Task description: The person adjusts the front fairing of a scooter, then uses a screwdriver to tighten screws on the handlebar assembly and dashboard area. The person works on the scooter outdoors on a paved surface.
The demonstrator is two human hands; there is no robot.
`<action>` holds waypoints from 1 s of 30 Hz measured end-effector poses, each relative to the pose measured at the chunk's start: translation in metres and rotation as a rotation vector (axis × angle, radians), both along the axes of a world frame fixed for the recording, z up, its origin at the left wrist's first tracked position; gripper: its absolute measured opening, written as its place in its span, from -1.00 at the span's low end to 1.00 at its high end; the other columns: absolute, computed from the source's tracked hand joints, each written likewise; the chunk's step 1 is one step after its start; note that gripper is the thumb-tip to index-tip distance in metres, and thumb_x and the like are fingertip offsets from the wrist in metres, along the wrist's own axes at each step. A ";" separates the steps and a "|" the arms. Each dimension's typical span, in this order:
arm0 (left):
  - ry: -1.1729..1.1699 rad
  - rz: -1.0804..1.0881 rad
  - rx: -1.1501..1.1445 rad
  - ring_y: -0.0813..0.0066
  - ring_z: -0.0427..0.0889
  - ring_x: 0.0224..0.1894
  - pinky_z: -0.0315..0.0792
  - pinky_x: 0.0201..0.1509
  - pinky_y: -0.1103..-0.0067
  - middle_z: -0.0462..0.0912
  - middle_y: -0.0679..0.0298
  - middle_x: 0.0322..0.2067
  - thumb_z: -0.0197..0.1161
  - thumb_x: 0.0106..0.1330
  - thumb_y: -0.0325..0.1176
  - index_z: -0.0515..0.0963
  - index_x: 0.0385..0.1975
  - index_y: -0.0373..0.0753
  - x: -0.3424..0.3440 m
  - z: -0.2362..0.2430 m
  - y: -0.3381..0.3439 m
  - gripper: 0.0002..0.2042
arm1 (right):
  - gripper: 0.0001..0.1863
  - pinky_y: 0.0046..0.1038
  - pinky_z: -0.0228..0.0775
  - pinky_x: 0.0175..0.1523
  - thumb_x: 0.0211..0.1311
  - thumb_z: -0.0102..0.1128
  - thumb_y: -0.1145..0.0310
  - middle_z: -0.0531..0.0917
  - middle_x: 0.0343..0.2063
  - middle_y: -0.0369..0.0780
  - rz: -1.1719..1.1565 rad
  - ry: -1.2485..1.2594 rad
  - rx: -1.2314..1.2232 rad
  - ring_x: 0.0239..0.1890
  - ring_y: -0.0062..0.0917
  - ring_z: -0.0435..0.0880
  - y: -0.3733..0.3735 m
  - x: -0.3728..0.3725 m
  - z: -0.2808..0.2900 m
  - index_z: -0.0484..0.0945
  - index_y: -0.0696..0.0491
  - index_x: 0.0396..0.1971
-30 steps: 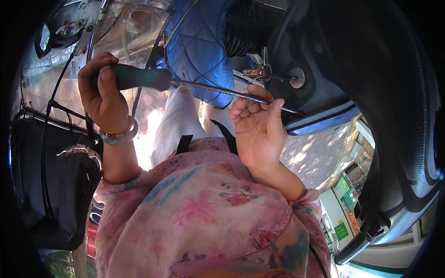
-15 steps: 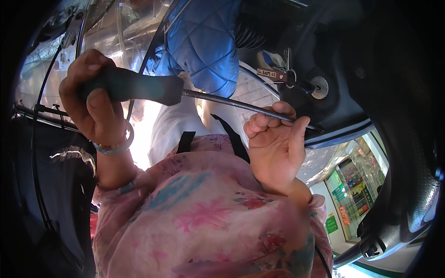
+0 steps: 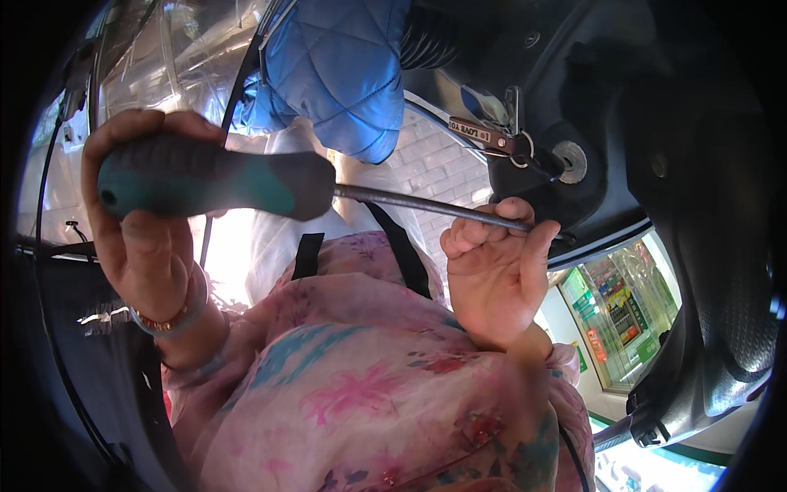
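A screwdriver (image 3: 246,182) with a thick black and green handle lies almost level across the view, its metal shaft sloping slightly down to the right. My left hand (image 3: 152,258) is closed round the handle, fingers over the top and thumb beneath. Near the tip, my right hand (image 3: 498,279) pinches the shaft between thumb and fingers, palm facing up. The dark tip shows just past my right thumb, close to a black vehicle panel (image 3: 594,209); whether they touch, I cannot tell. Above it a key with a brown strap keyring (image 3: 490,138) sits in a round metal lock (image 3: 571,162).
A blue quilted cover (image 3: 336,86) hangs at the top, beside a black coiled cable (image 3: 428,39). Clear plastic sheeting (image 3: 176,61) is at upper left. A shop window with shelves (image 3: 619,316) stands at lower right, and paving (image 3: 434,160) shows below the cover.
My left hand and the screwdriver handle have shifted slightly down and nearer, with the handle turned to show its green side. My right hand keeps its pinch on the shaft. The view has shifted a little.
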State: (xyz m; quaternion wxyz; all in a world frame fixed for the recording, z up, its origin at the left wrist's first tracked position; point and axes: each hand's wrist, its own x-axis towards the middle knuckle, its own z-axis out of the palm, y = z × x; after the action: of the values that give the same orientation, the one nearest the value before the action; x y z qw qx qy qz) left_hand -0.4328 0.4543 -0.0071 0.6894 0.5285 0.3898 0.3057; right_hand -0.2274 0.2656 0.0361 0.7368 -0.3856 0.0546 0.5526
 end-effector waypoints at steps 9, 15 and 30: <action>-0.023 -0.016 0.144 0.34 0.49 -0.28 0.40 -0.22 0.60 0.46 -0.15 -0.20 0.16 0.22 0.04 0.24 0.07 -0.36 0.000 0.004 -0.007 -0.38 | -0.51 -0.34 0.43 -0.05 0.26 0.05 0.15 0.61 -0.22 0.06 0.865 -0.466 -0.144 -0.14 -0.21 0.63 -0.017 0.046 0.048 0.49 0.36 -0.13; -0.192 0.045 0.110 0.38 0.43 -0.25 0.39 -0.20 0.65 0.41 -0.11 -0.19 0.26 0.17 0.02 0.23 0.08 -0.29 -0.005 -0.005 -0.019 -0.37 | -0.69 -0.39 0.51 -0.28 0.15 0.19 0.35 0.63 -0.35 0.08 0.814 -0.861 -0.146 -0.36 -0.22 0.68 -0.036 0.064 0.051 0.55 0.34 -0.28; -0.216 0.096 0.022 0.52 0.46 -0.39 0.36 -0.36 0.75 0.47 -0.01 -0.25 0.36 0.07 -0.01 0.23 0.06 -0.19 -0.006 -0.013 -0.027 -0.35 | -0.63 -0.41 0.12 -0.27 -0.28 0.42 0.48 0.47 -0.47 -0.39 1.030 -2.250 -0.499 -0.43 -0.54 0.36 -0.008 0.044 0.068 0.62 -0.02 -0.32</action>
State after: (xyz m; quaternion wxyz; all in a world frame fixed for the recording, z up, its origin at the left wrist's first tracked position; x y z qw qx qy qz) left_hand -0.4383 0.4276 -0.0203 0.7061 0.4808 0.3345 0.3978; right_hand -0.1837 0.2579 0.1046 -0.0171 -0.7463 -0.6550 0.1166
